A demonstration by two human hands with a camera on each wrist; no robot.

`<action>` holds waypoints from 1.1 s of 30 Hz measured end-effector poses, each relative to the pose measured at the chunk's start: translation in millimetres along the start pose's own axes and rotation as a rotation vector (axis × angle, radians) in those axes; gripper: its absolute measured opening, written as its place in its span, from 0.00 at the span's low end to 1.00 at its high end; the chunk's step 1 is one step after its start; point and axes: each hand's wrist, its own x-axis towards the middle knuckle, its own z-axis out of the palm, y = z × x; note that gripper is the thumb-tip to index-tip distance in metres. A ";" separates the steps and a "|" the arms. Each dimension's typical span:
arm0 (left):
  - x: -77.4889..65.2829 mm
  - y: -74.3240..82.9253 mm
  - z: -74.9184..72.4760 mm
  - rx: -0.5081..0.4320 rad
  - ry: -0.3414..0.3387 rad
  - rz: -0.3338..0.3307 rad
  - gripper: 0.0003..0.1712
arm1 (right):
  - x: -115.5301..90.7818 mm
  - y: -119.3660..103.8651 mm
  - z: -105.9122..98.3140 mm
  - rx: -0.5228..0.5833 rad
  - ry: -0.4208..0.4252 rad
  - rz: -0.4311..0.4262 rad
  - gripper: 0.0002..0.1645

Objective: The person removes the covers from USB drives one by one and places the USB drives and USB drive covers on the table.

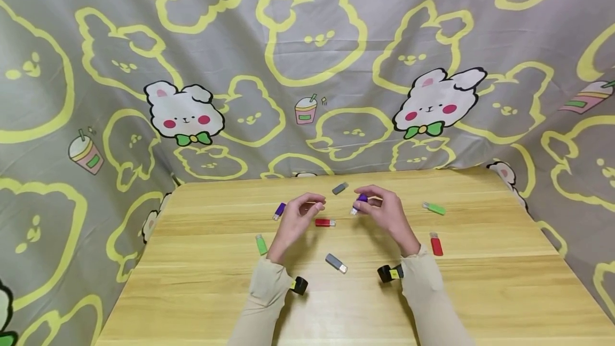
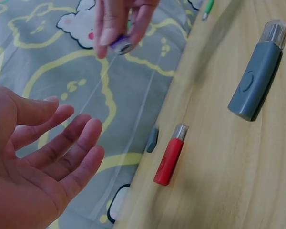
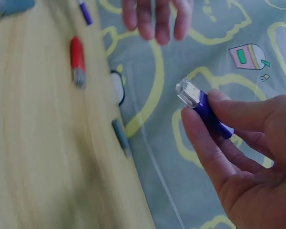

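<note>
A purple USB stick point(image 3: 209, 114) with a clear cap is pinched between the thumb and fingers of my right hand point(image 1: 384, 210), raised above the table. My left hand point(image 1: 296, 223) hovers left of it, palm turned inward, fingers loosely bent with nothing between them, as the left wrist view shows. Below and between the hands lies a red USB stick point(image 1: 324, 222). A grey USB stick point(image 1: 339, 188) rests farther back, and another grey stick point(image 1: 336, 262) lies nearer, between the forearms. Just beyond my left hand is a second purple stick point(image 1: 279, 211), close beside the knuckles.
On the wooden table point(image 1: 192, 282), a green USB stick point(image 1: 261, 244) lies left of the left wrist. Toward the right are another green stick point(image 1: 434, 208) and a red one point(image 1: 436, 244). A patterned grey curtain point(image 1: 250, 57) hangs along the back and sides.
</note>
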 end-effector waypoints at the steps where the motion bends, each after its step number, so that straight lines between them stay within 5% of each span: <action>1: 0.1 0.2 0.9 0.000 0.001 -0.005 0.11 | 0.7 -1.2 1.7 0.041 0.006 0.015 0.15; 7: -0.1 -2.5 4.5 -0.050 0.010 0.005 0.11 | 1.9 -6.8 13.9 0.231 0.045 0.056 0.12; 15: 0.2 2.9 12.5 -0.177 -0.016 0.000 0.13 | 1.0 -6.8 25.7 0.314 0.069 0.040 0.11; 33: 2.8 3.5 22.4 -0.260 0.131 -0.033 0.08 | -1.6 -8.5 40.2 0.276 0.029 0.079 0.11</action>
